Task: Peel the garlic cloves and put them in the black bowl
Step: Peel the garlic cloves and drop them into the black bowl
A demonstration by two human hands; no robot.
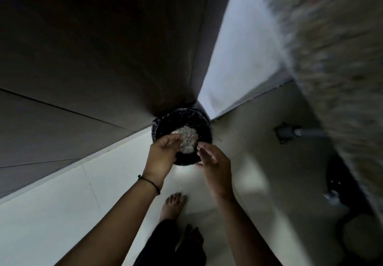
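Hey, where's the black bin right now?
Head view, centre: the black bin stands on the pale floor at the corner of the dark cabinet, just beyond the left hand and right hand.

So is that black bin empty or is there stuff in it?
Not empty: a pale flaky heap lies inside the bin. How deep it goes cannot be told.

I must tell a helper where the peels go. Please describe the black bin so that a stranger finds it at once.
Follow the pale floor to where the dark wall corner meets it. There stands the round bin, under the left hand and the right hand. Its shiny black bag lining and the pale flaky scraps heaped inside set it apart.
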